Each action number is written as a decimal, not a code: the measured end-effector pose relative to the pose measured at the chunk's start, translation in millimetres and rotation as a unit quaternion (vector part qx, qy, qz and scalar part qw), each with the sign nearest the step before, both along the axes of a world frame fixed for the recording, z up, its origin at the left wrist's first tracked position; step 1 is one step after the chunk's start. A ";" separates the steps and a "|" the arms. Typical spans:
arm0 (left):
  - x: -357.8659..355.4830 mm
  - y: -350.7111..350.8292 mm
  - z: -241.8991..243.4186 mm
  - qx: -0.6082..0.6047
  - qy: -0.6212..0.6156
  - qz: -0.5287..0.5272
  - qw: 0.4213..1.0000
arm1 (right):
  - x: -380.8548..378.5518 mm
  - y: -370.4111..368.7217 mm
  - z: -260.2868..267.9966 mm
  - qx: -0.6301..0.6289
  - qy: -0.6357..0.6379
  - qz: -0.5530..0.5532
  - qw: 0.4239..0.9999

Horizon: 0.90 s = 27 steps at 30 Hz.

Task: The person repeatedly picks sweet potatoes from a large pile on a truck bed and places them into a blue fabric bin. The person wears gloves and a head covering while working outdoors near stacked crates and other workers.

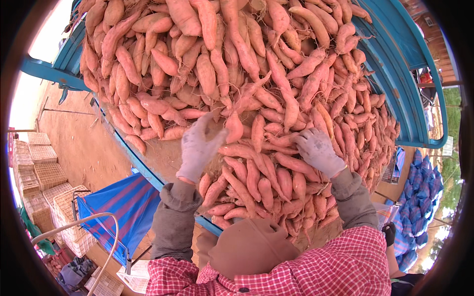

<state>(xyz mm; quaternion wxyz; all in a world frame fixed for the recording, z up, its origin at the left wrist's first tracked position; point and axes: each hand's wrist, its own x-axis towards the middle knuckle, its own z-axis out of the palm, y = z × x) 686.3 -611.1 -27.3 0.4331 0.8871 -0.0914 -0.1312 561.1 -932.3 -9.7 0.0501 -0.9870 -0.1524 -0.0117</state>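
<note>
A large heap of pinkish sweet potatoes (207, 74) with thin roots fills a blue metal truck bed (389, 74). My left hand (200, 148), in a pale glove and slightly blurred, is over a bare patch of the bed. Its thumb and fingers are spread, with nothing between them. Close to its fingertips lies a rounded sweet potato (234, 127). My right hand (319, 151), in a dirty pale glove, is on the heap with fingers curled against the end of a sweet potato (283, 141). Whether it grips that one cannot be seen.
A blue striped bag (118, 211) hangs open on a metal frame (114, 236) beyond the bed's left edge. Stacked plastic crates (50, 174) stand farther left. Filled blue plaid bags (420, 196) are piled at right. Another person's dark-gloved hand (389, 233) shows at lower right.
</note>
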 end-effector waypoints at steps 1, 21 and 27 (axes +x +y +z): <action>-4.3 -16.0 -8.0 0.026 0.021 -0.025 0.999 | -5.4 -2.7 6.1 0.025 0.008 -0.019 0.999; -50.6 39.8 -37.6 -0.655 0.335 0.118 0.667 | 55.8 14.5 18.7 -0.091 -0.011 -0.070 0.993; -89.3 30.1 -48.6 -0.715 0.424 0.208 0.516 | -19.5 -52.7 68.3 -0.224 -0.023 -0.346 0.911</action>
